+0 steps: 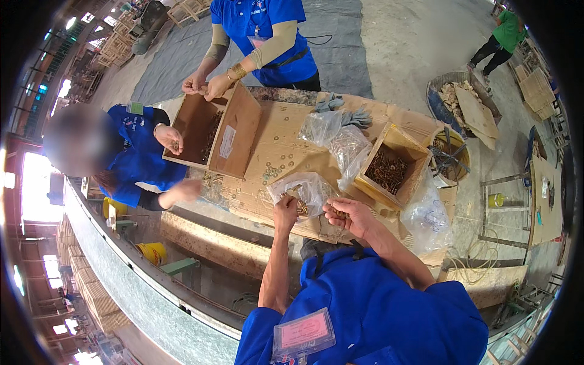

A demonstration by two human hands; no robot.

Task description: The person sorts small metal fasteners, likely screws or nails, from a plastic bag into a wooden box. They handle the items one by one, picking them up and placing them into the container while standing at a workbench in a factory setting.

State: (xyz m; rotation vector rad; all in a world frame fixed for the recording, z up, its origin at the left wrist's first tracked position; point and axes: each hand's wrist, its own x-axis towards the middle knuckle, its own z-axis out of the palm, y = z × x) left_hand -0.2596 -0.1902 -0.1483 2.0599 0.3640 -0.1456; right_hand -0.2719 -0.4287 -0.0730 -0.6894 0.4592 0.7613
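Observation:
A clear plastic bag lies crumpled on the cardboard sheet in front of me, with brass-coloured bolts showing near its mouth. At the bag's left edge, my left hand has its fingers closed on the plastic. My right hand is curled just right of the bag, holding small brass-coloured metal pieces, partly hidden by the fingers. Small ring washers are scattered beyond the bag. To the right stands an open wooden box holding many dark bolts.
Two co-workers in blue shirts work around a larger wooden box at the far left. Filled plastic bags and grey gloves lie beyond the right box. A bucket and another plastic bag are at the right.

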